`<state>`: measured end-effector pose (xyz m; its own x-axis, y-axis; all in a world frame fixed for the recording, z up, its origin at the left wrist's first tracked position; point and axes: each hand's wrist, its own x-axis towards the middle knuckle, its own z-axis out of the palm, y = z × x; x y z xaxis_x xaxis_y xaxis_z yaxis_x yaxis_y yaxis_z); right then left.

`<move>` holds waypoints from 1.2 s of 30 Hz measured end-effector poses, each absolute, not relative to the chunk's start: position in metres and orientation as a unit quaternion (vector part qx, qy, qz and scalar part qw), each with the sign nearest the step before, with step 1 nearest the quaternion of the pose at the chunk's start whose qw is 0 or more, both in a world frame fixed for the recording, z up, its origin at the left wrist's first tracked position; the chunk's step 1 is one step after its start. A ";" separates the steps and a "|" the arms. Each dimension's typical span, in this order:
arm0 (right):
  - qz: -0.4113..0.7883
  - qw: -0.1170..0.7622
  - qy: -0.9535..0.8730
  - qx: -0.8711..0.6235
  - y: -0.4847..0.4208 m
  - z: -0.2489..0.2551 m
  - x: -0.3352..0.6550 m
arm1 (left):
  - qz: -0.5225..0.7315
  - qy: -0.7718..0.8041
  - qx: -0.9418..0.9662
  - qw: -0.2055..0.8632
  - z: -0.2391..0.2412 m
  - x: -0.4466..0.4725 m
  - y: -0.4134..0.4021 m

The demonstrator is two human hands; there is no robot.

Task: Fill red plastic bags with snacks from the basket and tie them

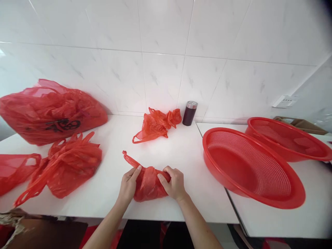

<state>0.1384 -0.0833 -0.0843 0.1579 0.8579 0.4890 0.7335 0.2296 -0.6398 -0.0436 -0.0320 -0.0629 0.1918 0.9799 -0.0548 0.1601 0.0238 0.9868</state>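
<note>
A small, filled red plastic bag (149, 186) lies on the white table in front of me, one twisted end sticking out to the upper left. My left hand (129, 183) grips its left side, thumb on top. On the right side, my right hand (174, 182) pinches the bag's plastic between thumb and fingers. What the bag contains is hidden by the red film. Just behind it lies a crumpled red plastic bag (157, 125), touched by neither hand.
At left are a large stuffed red bag (54, 114) with black markings and a smaller full red bag (75, 162). A dark tumbler (190, 114) stands by the tiled wall. Red mesh baskets (233, 166) occupy the right side, across a table seam. A cardboard box (46, 231) sits below, front left.
</note>
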 end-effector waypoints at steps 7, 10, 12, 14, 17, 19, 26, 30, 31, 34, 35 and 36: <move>0.071 0.456 -0.656 -0.597 -0.086 -0.087 0.143 | 0.458 0.525 0.571 0.434 -0.053 -0.055 -0.037; 0.058 0.467 -0.652 -0.595 -0.087 -0.088 0.150 | 0.537 0.550 0.558 0.314 -0.033 -0.069 -0.036; 0.057 0.478 -0.657 -0.580 -0.088 -0.088 0.151 | 0.583 0.538 0.566 0.222 -0.017 -0.071 -0.039; 0.061 0.490 -0.670 -0.554 -0.090 -0.089 0.151 | 0.537 0.482 0.671 0.170 -0.005 -0.063 -0.043; 0.062 0.511 -0.676 -0.527 -0.092 -0.089 0.150 | 0.289 0.384 0.856 0.189 0.000 -0.042 -0.046; 0.082 0.536 -0.646 -0.537 -0.092 -0.090 0.152 | 0.190 0.385 0.875 0.224 -0.002 -0.036 -0.043; 0.185 0.571 -0.433 -0.672 -0.086 -0.089 0.158 | 0.259 0.566 0.758 0.196 0.007 -0.110 -0.019; 0.244 0.537 -0.436 -0.680 -0.085 -0.088 0.155 | 0.299 0.631 0.700 0.148 0.009 -0.155 -0.006; 0.247 0.533 -0.435 -0.682 -0.084 -0.088 0.154 | 0.312 0.643 0.687 0.133 0.009 -0.162 -0.003; 0.247 0.529 -0.424 -0.692 -0.084 -0.087 0.154 | 0.343 0.662 0.661 0.085 0.012 -0.173 0.002; 0.246 0.528 -0.420 -0.696 -0.083 -0.087 0.155 | 0.346 0.664 0.659 0.070 0.014 -0.175 0.003; 0.246 0.526 -0.417 -0.699 -0.083 -0.088 0.155 | 0.343 0.667 0.659 0.056 0.017 -0.176 0.004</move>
<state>0.1554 -0.0830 -0.0876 0.5316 0.8417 0.0942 0.3244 -0.0996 -0.9407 -0.1760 0.0039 0.0168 -0.1260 0.9178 0.3765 0.8407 -0.1026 0.5317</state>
